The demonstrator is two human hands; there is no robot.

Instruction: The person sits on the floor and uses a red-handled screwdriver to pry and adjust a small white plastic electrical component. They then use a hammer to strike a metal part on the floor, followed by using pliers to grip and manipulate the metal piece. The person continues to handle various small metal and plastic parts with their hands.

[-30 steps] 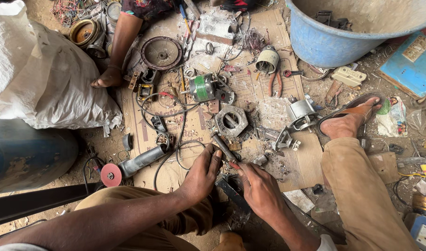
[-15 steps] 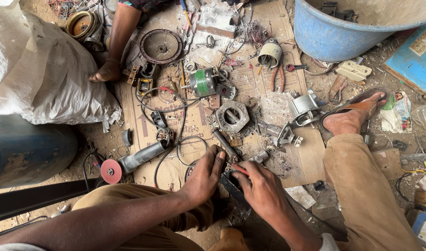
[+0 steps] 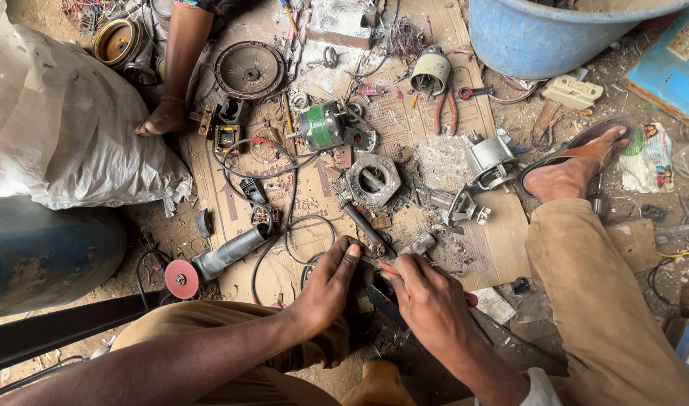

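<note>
Dark metal part [image 3: 380, 299] sits low centre, between both hands, just off the near edge of the cardboard [image 3: 495, 248]. Too shadowed to tell what it is.

Right hand [image 3: 434, 301]: fingers curled shut around a red-handled tool [image 3: 393, 268], tip pointing toward the left hand. Looks like a screwdriver, not certain.

Left hand [image 3: 325, 289]: fingers bent over the part from the left, fingertips touching it; can't tell if it's actually clamped or just resting.

Relative to the cardboard:
- on it, centre: hex-ish housing [image 3: 373, 179], with a green-wound motor [image 3: 325, 126] above that
- right side: silver motor body [image 3: 491, 159], pliers [image 3: 444, 113] further up
- top left: round dark disc [image 3: 249, 71]
- lower left edge: angle grinder [image 3: 228, 254] with red disc [image 3: 181, 279], black cable looping across the board
- off right edge: own foot in sandal [image 3: 573, 167]
- off top right: blue tub [image 3: 555, 34]
- off left: white sack [image 3: 66, 128]; another person's foot [image 3: 164, 116] just beside it.
</note>
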